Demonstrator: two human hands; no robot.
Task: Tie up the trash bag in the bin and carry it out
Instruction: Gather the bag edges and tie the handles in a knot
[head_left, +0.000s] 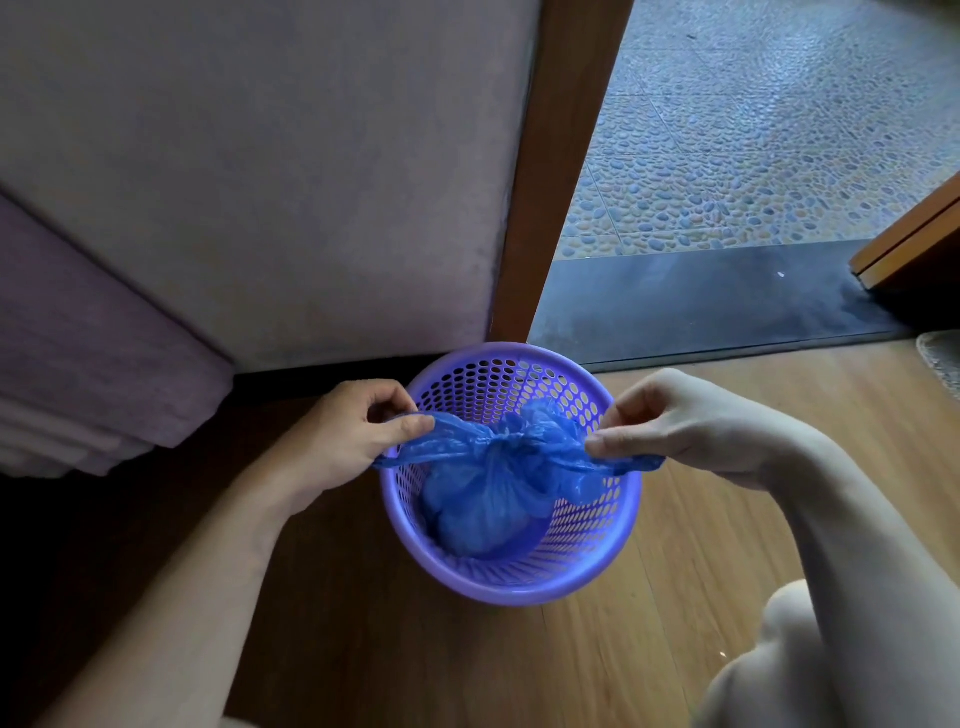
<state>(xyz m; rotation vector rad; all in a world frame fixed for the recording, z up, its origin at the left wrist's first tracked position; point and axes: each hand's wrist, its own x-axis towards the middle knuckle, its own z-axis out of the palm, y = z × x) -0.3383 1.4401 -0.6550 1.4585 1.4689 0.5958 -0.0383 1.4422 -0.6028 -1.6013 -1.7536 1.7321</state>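
Trash bag (483, 499) knotted in bin (519, 582), left hand (343, 436) and right hand (675, 421) gripping its ends

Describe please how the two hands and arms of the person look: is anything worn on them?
Both are bare. The left hand and the right hand wear no gloves, and no rings, watch or bracelet are visible. No sleeve covers either forearm as far as the picture shows; the arms leave the frame at its lower edge. No marks or tattoos are visible.

Wooden floor (701, 493) carries the purple perforated bin (613, 551) by the doorway
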